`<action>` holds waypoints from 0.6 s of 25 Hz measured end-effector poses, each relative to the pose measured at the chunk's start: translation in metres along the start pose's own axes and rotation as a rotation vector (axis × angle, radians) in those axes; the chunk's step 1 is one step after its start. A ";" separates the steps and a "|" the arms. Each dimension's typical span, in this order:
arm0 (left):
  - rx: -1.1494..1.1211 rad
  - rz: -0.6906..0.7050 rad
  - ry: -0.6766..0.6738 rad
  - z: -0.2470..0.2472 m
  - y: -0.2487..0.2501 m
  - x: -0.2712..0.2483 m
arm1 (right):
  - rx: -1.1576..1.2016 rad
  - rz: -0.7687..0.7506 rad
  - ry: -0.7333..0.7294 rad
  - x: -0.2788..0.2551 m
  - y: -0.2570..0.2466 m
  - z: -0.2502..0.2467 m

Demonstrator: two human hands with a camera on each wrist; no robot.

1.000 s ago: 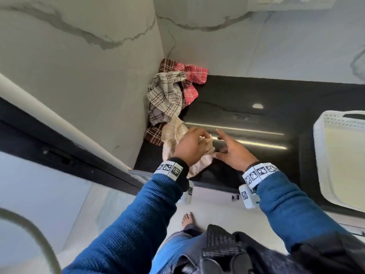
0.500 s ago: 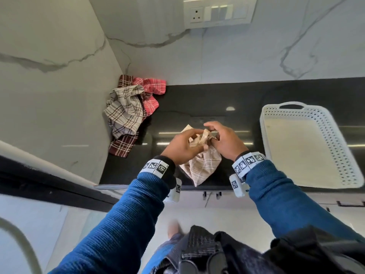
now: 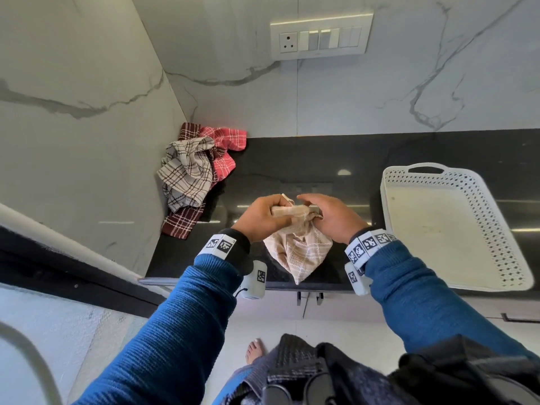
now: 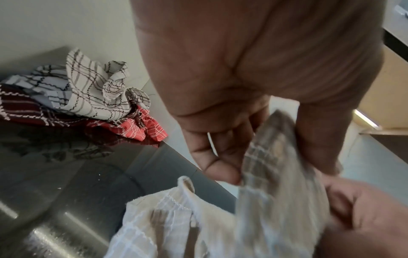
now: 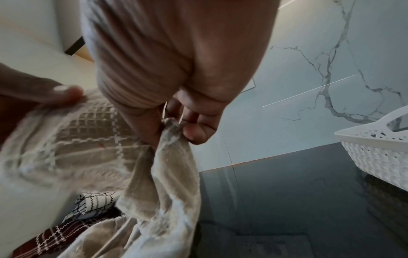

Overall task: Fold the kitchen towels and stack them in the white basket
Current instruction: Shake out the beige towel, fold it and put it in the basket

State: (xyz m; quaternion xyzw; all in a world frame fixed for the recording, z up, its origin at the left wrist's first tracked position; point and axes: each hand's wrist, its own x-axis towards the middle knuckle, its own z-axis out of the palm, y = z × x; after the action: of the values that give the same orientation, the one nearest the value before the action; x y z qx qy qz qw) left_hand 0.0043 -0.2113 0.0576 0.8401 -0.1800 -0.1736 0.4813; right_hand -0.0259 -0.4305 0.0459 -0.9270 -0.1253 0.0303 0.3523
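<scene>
A beige checked towel (image 3: pixel 298 249) hangs bunched above the black counter (image 3: pixel 292 159), held up by both hands. My left hand (image 3: pixel 264 219) grips its upper edge between thumb and fingers (image 4: pixel 220 167). My right hand (image 3: pixel 330 216) pinches another part of the edge (image 5: pixel 174 129) between thumb and fingertips. The white perforated basket (image 3: pixel 496 229) stands on the counter to the right, with nothing in it. A heap of crumpled towels (image 3: pixel 193 171) lies in the left corner: a cream checked one (image 4: pixel 88 87), a red one (image 3: pixel 225 150) and a dark maroon one (image 3: pixel 181 225).
Marble walls close the counter on the left and at the back, with a switch and socket panel (image 3: pixel 321 36) above. The counter's front edge (image 3: pixel 292 285) runs just under the hanging towel. A bare foot (image 3: pixel 255 350) shows on the floor below.
The beige towel has been lifted off the heap and carried right towards the counter's middle. The right hand, open a second ago, now pinches it. The head view has shifted right.
</scene>
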 end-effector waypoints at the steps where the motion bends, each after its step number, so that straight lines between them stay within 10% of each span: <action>1: -0.032 -0.013 -0.004 -0.003 0.001 0.001 | -0.022 0.014 -0.005 0.000 0.002 -0.002; 15: -0.300 -0.134 0.357 0.009 0.005 0.012 | -0.063 0.111 0.135 0.003 0.008 -0.008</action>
State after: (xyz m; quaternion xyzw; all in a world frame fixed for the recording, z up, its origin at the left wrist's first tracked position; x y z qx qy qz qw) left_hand 0.0101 -0.2262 0.0567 0.7866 -0.0080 -0.0790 0.6124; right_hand -0.0201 -0.4407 0.0469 -0.9430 -0.0504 -0.0167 0.3285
